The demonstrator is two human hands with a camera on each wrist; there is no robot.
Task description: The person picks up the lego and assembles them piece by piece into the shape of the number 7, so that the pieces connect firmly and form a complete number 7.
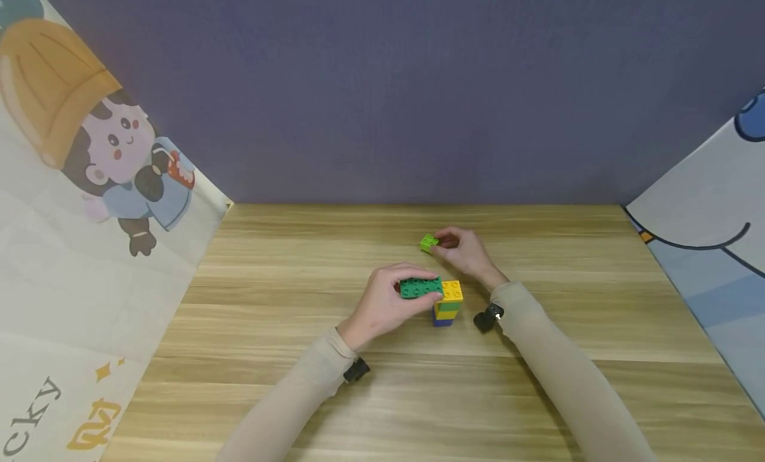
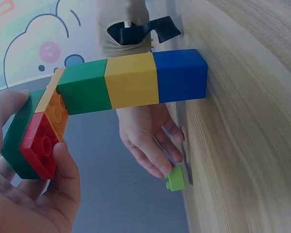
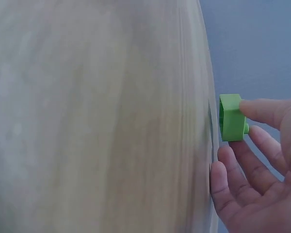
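My left hand (image 1: 382, 306) grips a dark green brick (image 1: 420, 288) by its sides, at the top of an upright stack. Beside it on top shows a yellow, studded brick (image 1: 453, 289). Below that the column runs green (image 2: 83, 86), yellow (image 2: 132, 80) and blue (image 2: 180, 75), the blue one lowest at the table. In the left wrist view a red brick (image 2: 42, 145) sits against the underside of the dark green one, beside the column. Farther back, my right hand (image 1: 466, 253) pinches a small lime green brick (image 3: 233, 117) between thumb and finger, close over the table.
The wooden table (image 1: 269, 316) ends at a dark blue-grey panel (image 1: 382, 103) at the back. Printed panels with cartoon figures stand along the left (image 1: 107, 216) and right sides. A black wrist camera (image 1: 489, 317) sits beside the stack on the right sleeve.
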